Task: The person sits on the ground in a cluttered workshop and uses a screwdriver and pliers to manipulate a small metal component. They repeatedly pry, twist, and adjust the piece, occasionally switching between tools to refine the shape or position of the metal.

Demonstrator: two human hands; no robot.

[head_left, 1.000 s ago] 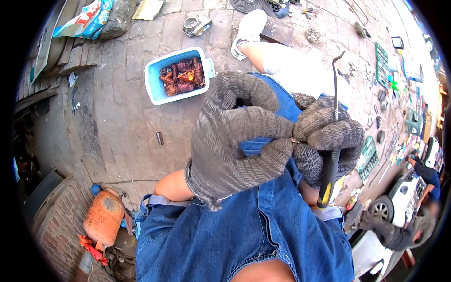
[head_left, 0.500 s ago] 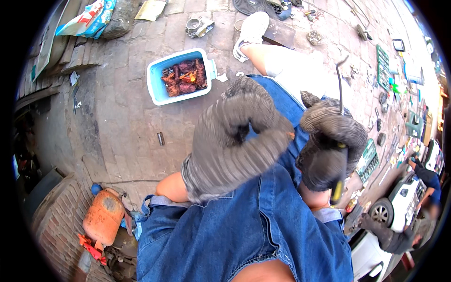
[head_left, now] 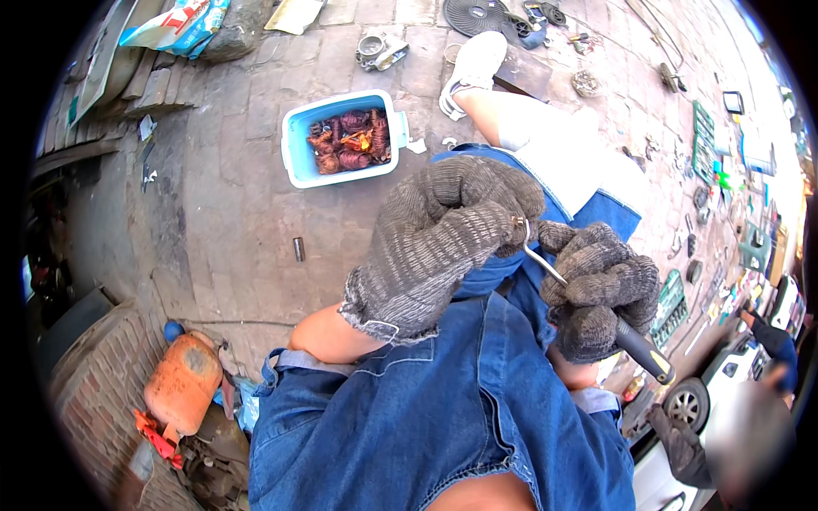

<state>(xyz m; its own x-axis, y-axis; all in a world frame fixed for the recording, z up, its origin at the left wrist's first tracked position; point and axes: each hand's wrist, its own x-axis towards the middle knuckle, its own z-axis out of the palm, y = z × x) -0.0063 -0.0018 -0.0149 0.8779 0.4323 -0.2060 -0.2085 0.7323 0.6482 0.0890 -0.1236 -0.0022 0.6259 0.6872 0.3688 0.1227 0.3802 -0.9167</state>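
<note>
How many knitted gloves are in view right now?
2: one on the left hand, the other on the right hand, which grips the hooked tool. Others may be hidden.

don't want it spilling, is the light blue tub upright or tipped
Upright: the light blue tub has its open top facing up, with reddish-brown wire coils lying inside.

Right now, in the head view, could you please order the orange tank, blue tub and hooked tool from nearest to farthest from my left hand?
1. Hooked tool, just right of the left hand.
2. Blue tub, upper left.
3. Orange tank, lower left.
</note>
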